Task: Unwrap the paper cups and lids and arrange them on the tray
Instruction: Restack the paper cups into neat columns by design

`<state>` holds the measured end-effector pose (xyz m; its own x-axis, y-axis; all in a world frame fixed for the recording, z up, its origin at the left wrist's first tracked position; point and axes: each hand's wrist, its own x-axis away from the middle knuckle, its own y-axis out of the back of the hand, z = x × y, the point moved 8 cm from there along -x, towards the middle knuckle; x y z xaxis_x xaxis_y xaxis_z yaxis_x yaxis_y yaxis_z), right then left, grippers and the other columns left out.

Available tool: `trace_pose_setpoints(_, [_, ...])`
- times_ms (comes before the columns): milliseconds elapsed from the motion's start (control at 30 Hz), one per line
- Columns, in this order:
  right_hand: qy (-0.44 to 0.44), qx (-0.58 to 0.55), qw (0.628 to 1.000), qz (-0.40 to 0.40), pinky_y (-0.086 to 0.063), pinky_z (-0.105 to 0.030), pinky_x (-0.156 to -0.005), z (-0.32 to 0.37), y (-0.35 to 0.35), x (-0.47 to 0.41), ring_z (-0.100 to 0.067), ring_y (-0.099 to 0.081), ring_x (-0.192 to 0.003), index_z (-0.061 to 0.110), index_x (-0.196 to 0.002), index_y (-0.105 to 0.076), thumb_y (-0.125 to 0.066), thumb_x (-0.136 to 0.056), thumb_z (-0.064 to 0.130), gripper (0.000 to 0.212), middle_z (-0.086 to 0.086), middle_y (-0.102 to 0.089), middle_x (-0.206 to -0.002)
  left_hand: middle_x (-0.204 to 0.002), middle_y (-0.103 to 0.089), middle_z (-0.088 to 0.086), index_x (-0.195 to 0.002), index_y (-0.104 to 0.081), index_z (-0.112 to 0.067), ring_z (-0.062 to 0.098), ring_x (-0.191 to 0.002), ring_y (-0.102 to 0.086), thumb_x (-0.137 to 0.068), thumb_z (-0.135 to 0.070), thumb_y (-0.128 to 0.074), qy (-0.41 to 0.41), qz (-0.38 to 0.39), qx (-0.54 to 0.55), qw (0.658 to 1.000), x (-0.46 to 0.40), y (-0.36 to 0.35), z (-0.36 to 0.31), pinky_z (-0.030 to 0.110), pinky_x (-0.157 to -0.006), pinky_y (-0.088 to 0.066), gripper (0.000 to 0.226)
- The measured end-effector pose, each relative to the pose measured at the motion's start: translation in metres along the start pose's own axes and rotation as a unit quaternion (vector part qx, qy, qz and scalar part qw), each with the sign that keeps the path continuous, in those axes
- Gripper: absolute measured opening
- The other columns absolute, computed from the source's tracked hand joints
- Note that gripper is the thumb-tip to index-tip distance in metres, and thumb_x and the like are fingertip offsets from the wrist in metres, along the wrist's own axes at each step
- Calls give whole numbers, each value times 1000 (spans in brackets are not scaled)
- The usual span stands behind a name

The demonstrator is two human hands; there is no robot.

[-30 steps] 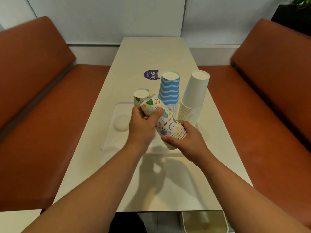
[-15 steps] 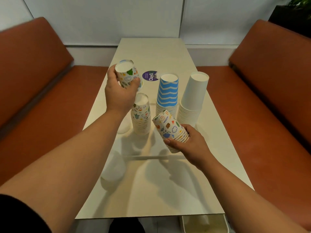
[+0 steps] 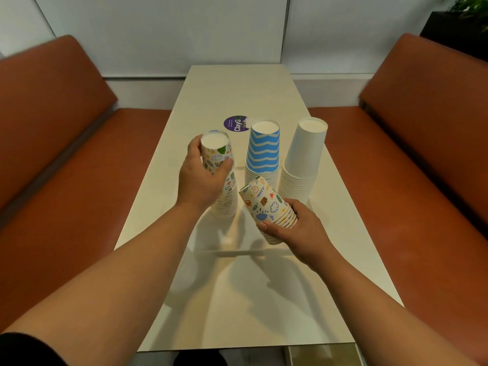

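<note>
Head view: four cup stacks (image 3: 262, 151), two hands (image 3: 199, 180).

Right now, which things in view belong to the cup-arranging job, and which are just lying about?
Job:
- doodle cup, gripped by the left hand on the doodle stack
- tilted doodle stack in the right hand
- blue zigzag stack
- white stack
- clear tray

Lying about:
- purple sticker
- benches
</note>
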<state>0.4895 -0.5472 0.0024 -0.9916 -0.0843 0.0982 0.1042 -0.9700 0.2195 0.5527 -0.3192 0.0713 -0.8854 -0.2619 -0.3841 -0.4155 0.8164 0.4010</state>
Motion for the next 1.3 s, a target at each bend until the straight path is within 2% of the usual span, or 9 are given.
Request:
trace_pose_setpoints(200, [4,-21,1000,6,-59,-25,-75,0,-1,2,-8,-70,-88,27,-113,-61,-90,-64,31,56,7,-72,-100,-145,-49,4,-150,-27,-23,23,-129,-50,-84,-29,-75,115,102,-34,988,13,-23,32,38,-103,-44,82])
trace_pose_setpoints(300, [16,-31,999,5,-59,-26,-76,3,0,3,-7,-70,-88,33,-108,-62,-90,-64,32,52,9,-72,-98,-154,-37,2,-152,-23,-18,20,-139,-38,-86,-34,-72,99,42,-32,994,22,-5,16,34,-110,-35,84])
trace_pose_setpoints(400, [36,-59,998,4,-60,-28,-76,10,-1,4,-12,-71,-90,33,-105,-64,-91,-63,27,50,7,-73,-97,-138,-53,5,-138,-43,-13,18,-124,-52,-88,-41,-65,13,-71,39,997,53,18,-16,39,-103,-46,62])
trace_pose_setpoints(467, [48,-80,996,4,-60,-32,-78,13,-5,4,-17,-71,-94,32,-110,-63,-94,-56,32,62,3,-72,-102,-120,-62,3,-125,-50,-21,19,-108,-62,-85,-46,-63,11,-48,99,994,78,11,-26,46,-91,-53,49])
trace_pose_setpoints(600, [42,-101,994,25,-60,-38,-82,12,-18,4,-18,-69,-100,33,-124,-55,-97,-45,37,89,0,-65,-112,-116,-63,-9,-132,-46,-26,9,-100,-68,-87,-27,-72,145,64,230,960,103,-21,-17,42,-90,-57,51])
trace_pose_setpoints(700, [39,-88,995,27,-60,-43,-86,10,-21,4,-18,-69,-99,30,-124,-53,-98,-43,43,93,2,-65,-109,-115,-63,1,-129,-49,-22,19,-103,-69,-89,-15,-69,211,48,314,924,100,-24,-9,47,-89,-57,45])
trace_pose_setpoints(867, [38,-83,996,9,-60,-43,-85,6,-16,0,-14,-70,-96,37,-109,-58,-93,-39,49,79,12,-69,-101,-103,-63,-7,-115,-49,-29,13,-90,-68,-83,-27,-72,120,-13,241,963,56,9,-31,36,-80,-58,40])
trace_pose_setpoints(1067, [34,-71,997,-2,-59,-43,-86,5,-7,1,-16,-68,-99,32,-113,-58,-90,-38,52,84,6,-66,-108,-116,-62,5,-120,-45,-34,20,-99,-66,-77,-42,-72,-32,-44,66,996,-12,35,-55,43,-81,-58,51])
trace_pose_setpoints(1300, [42,-92,995,-5,-60,-31,-75,8,-4,4,-16,-70,-93,25,-109,-64,-90,-48,32,67,8,-71,-97,-134,-51,4,-131,-50,-16,19,-113,-53,-88,-27,-69,32,89,-92,991,4,-8,-13,30,-90,-46,49])
